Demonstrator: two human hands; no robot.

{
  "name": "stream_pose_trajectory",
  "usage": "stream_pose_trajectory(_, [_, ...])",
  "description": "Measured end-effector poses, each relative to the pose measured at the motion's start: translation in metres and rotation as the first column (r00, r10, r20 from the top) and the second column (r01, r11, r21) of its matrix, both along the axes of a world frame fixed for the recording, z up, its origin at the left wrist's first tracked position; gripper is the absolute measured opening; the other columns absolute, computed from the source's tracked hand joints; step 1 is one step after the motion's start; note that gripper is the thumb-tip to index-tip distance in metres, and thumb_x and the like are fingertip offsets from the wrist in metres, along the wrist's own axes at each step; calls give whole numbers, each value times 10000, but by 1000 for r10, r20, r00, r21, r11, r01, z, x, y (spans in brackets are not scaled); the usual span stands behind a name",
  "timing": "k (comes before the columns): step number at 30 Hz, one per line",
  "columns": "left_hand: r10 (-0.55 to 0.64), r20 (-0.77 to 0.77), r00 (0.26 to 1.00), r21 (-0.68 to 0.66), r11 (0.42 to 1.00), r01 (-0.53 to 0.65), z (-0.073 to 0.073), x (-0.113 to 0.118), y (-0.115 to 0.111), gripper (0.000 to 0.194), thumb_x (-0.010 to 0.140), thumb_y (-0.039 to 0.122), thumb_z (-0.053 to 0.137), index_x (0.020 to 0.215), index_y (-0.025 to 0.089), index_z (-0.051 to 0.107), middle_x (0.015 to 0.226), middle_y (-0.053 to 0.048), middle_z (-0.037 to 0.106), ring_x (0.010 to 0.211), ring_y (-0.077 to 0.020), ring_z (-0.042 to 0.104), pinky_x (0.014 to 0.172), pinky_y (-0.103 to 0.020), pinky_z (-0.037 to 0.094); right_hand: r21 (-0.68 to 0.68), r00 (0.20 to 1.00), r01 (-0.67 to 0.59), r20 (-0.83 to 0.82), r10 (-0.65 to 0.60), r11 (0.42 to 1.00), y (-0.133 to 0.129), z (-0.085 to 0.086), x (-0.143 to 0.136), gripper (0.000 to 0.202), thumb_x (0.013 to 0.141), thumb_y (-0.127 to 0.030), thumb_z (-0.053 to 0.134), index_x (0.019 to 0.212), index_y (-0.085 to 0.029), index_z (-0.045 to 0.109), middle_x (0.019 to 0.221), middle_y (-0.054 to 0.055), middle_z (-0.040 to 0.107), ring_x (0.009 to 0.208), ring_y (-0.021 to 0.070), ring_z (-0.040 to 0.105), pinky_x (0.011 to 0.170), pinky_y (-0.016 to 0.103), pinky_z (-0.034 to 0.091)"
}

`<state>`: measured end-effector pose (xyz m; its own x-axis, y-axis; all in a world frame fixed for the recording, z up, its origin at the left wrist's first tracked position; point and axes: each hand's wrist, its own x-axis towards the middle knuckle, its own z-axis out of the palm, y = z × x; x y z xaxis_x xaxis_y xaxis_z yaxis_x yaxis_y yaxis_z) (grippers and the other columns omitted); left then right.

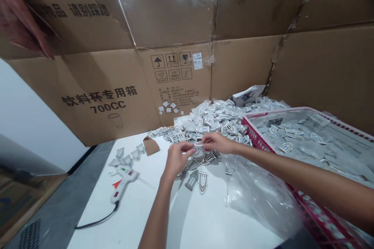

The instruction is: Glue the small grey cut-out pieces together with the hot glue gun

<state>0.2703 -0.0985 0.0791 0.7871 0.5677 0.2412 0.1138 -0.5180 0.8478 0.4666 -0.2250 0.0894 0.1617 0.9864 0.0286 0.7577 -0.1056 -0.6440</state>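
Over the front of a heap of small grey-and-white buckle-like pieces point(229, 114), my left hand point(177, 157) and my right hand point(216, 142) meet at one small white piece point(198, 148). Fingers of both hands pinch it from opposite sides. Just below my hands, a grey piece point(192, 180) and a white piece with a brown pattern point(203, 183) lie flat on the white table point(140, 212). A clear plastic bag point(260, 194) lies under my right forearm.
A white glue gun point(124, 183) with a black cord rests at the left, below several grey pieces point(127, 159) and a brown cardboard scrap point(151, 146). A pink basket point(260, 140) with bagged pieces stands at the right. Cardboard walls point(175, 19) rise behind.
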Motion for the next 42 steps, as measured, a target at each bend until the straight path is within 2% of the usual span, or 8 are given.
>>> stream_pose_trajectory(4, [56,-119,991,169,985,-35,-5,-12,10,105,869,218,732,769,233,759,777,-3,789,740,-202,714,756,-327,532,-53,972,88,225,-74,995,1,-3,12,154,894,-129,649,1020,-171,727,1079,112,779,1025,257,725,887,330,513])
stream_pose_trajectory(11, [1,-71,997,389,921,27,-4,-17,22,181,988,180,527,963,246,693,1000,-43,724,914,-217,673,832,-335,503,-186,875,199,477,-88,962,-16,-18,32,453,675,-33,794,1104,-164,733,1202,192,725,1135,354,680,906,364,493])
stream_pose_trajectory(17, [72,-69,995,485,874,-29,3,-16,25,271,1044,160,437,1044,249,693,1070,-63,660,925,-229,673,830,-349,506,-197,915,151,399,-62,969,-15,-21,47,413,668,-165,880,1055,-187,739,1102,85,749,1023,264,677,828,290,472])
stream_pose_trajectory(23, [74,-7,997,433,899,-64,9,-22,25,268,1063,177,426,1067,243,685,1084,-62,644,966,-232,668,880,-363,509,-181,968,80,250,-32,980,-11,-8,55,92,712,-188,741,798,-182,708,696,-39,615,674,150,555,614,241,366])
stream_pose_trajectory(30, [26,-3,1000,354,935,-23,13,-26,26,249,1047,189,444,1055,246,686,1082,-60,662,992,-238,658,888,-369,500,-48,990,50,135,-43,998,-12,19,53,104,804,-230,634,874,-176,688,831,22,698,769,177,609,712,274,446])
stream_pose_trajectory(36, [-14,-33,999,311,950,24,4,-20,19,346,1002,108,425,1136,277,696,1128,-62,665,1018,-240,665,950,-381,524,-24,969,78,-233,-81,997,-4,23,33,189,886,-378,661,871,-191,639,833,37,712,727,184,660,684,297,515])
stream_pose_trajectory(38, [-9,-57,998,310,950,26,1,-19,19,364,977,79,431,1120,278,701,1135,-61,667,1031,-248,672,967,-396,529,-10,979,79,-187,-79,997,0,21,21,187,910,-371,662,859,-192,645,800,35,722,743,194,672,703,304,511])
stream_pose_trajectory(42, [41,-69,997,344,939,-14,-1,-22,24,358,943,49,453,1092,270,691,1173,-64,689,1119,-273,674,1006,-432,515,105,985,-21,172,3,994,7,19,2,124,943,-232,632,844,-197,698,902,58,738,873,215,666,805,324,469])
